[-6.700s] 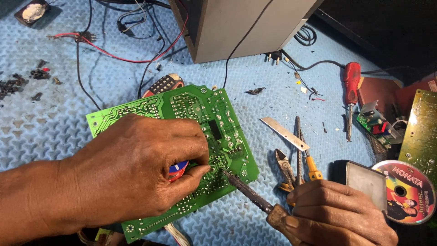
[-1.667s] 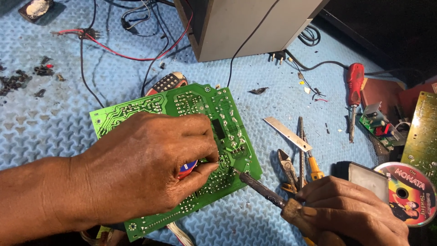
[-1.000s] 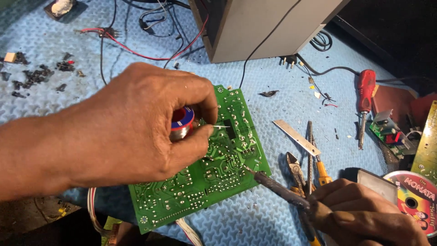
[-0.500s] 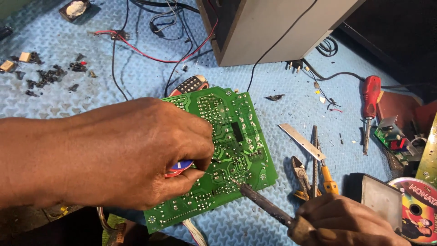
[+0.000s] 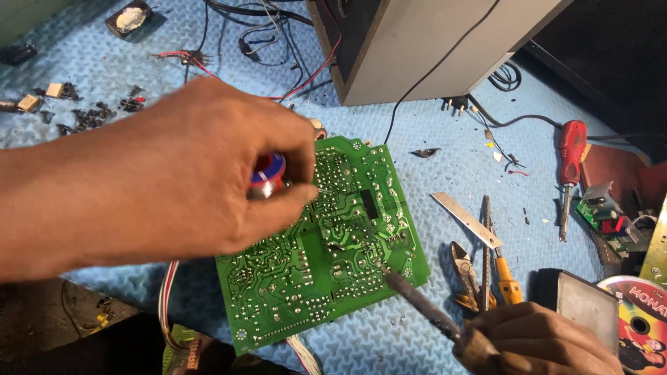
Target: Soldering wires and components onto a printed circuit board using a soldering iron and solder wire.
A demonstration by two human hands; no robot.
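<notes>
Lying flat on the blue textured counter (image 5: 97,62), the green circuit board (image 5: 326,257) sits solder side up between the two hands, its long axis slanting from the near left corner up toward the grey box (image 5: 424,48) at the far side. The left hand (image 5: 208,173) hovers over the board's far left part, fingers pinched shut on a small red and blue spool (image 5: 269,173), seemingly of solder wire. The right hand (image 5: 542,344), at the near right and off the board, is clenched around the handle of a soldering iron (image 5: 424,312), whose shaft points up and left so that its tip meets the board near its right edge. Pliers (image 5: 464,267), a metal blade (image 5: 467,221) and a red screwdriver (image 5: 570,163) lie to the right, well apart from the board.
</notes>
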